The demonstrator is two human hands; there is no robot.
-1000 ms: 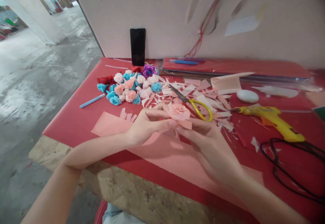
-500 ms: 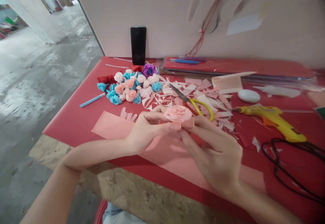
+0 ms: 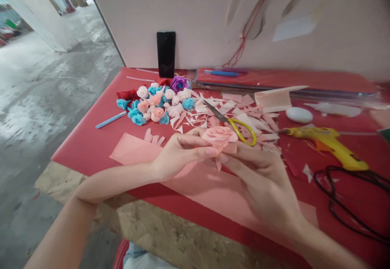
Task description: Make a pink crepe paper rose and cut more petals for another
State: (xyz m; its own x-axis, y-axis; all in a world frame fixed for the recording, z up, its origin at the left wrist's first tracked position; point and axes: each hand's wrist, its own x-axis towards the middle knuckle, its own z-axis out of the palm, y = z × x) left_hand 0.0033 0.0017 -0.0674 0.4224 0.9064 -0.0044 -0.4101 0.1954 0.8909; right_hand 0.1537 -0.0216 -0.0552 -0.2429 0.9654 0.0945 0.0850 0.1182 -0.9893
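A pink paper rose [image 3: 219, 137] is held up between my two hands, above the table. My left hand [image 3: 179, 151] pinches its base from the left with thumb and fingers. My right hand [image 3: 262, 175] grips the loose end of the paper strip on the rose's right side, thumb below and fingers behind. Under both hands lies a long sheet of pink paper [image 3: 207, 187]. Scissors with yellow handles [image 3: 243, 131] rest on paper scraps [image 3: 195, 116] just behind the rose.
Finished paper flowers [image 3: 157, 102] are piled at the back left, before an upright phone [image 3: 166, 54]. A blue pen [image 3: 111, 120] lies left. At right are a yellow glue gun [image 3: 329, 139], its black cable [image 3: 330, 196] and a white oval object [image 3: 299, 115].
The rose has shifted slightly right and tilted, showing more of its side. My right hand has moved a little right and down, while my left keeps its pinch.
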